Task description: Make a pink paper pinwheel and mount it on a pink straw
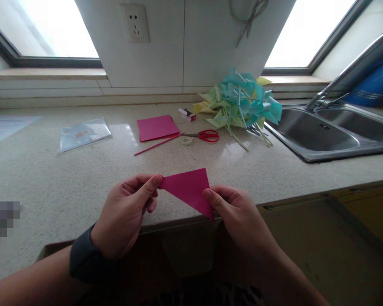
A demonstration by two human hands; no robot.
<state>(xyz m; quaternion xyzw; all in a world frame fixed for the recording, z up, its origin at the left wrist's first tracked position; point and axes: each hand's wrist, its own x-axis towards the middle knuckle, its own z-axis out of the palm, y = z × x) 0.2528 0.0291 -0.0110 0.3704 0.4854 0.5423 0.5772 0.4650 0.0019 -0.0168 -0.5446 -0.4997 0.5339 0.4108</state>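
A pink sheet of paper (190,189), folded into a triangle, is held up over the counter's front edge. My left hand (132,208) pinches its left corner between thumb and fingers. On the right side, my right hand (231,206) grips the paper's edge, thumb on top. Beyond them lie a stack of pink paper squares (158,127), a thin red stick (158,145), a roll of tape (187,140) and red-handled scissors (207,135). A small open box (187,114) sits behind the scissors.
Blue and yellow-green paper pinwheels (239,102) are heaped at the back, beside the steel sink (315,131) and faucet (344,68). A clear plastic packet (84,134) and a printed sheet (8,127) lie on the left. A socket (135,24) is on the wall.
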